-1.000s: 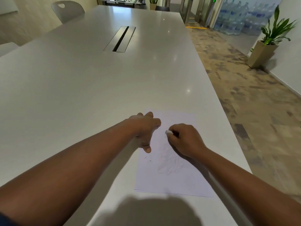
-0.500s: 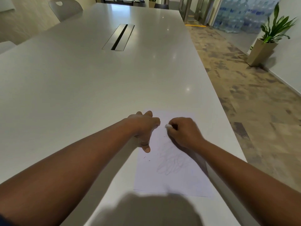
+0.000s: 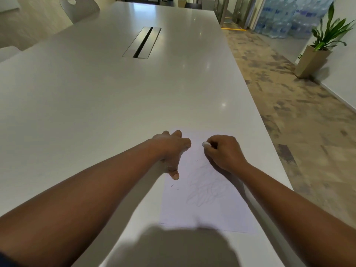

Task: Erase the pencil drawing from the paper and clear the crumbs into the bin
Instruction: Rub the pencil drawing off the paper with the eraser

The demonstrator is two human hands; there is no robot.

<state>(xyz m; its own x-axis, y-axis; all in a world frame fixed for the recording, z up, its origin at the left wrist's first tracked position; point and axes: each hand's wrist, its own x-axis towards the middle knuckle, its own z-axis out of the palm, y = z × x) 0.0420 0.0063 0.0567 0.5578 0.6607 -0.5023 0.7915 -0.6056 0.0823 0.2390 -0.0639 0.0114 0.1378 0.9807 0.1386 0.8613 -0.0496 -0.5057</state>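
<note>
On paper (image 3: 208, 214), pencil drawing (image 3: 207, 189) lies toward body from right hand (image 3: 224, 153), which pinches eraser (image 3: 206, 144); left hand (image 3: 170, 151) presses sheet edge, fingers spread; right hand nearer.

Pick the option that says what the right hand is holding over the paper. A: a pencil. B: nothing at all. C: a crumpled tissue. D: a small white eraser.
D: the right hand pinches a small white eraser in its curled fingers, above the faint pencil drawing on the paper.

long white table (image 3: 115, 93) | mottled floor (image 3: 289, 93) | potted plant (image 3: 316, 53) | grey chair (image 3: 81, 8)
</note>
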